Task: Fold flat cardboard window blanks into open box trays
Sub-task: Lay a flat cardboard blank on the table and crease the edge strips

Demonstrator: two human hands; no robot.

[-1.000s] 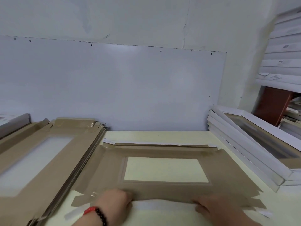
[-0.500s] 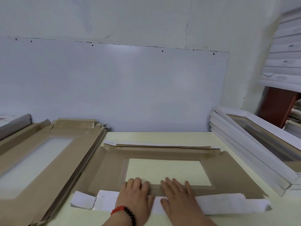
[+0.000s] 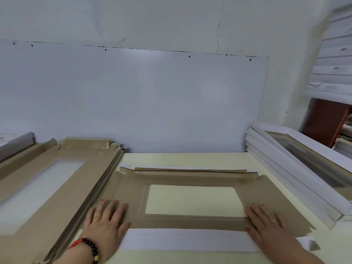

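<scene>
On blank (image 3: 131, 197), hands flat, apart

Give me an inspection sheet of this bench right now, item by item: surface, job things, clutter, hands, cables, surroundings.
Surface: pale yellow table, bare at the back.
Job's things: cardboard blank lies flat, brown side up, near white flap folded over; stack of flat blanks at left; folded white trays stacked at right.
Clutter: nothing seen.
Hands: left hand and right hand press flat on the blank's near corners, fingers straight.
Cables: nothing seen.
Surroundings: white wall panel behind; white boxes shelved upper right.
</scene>
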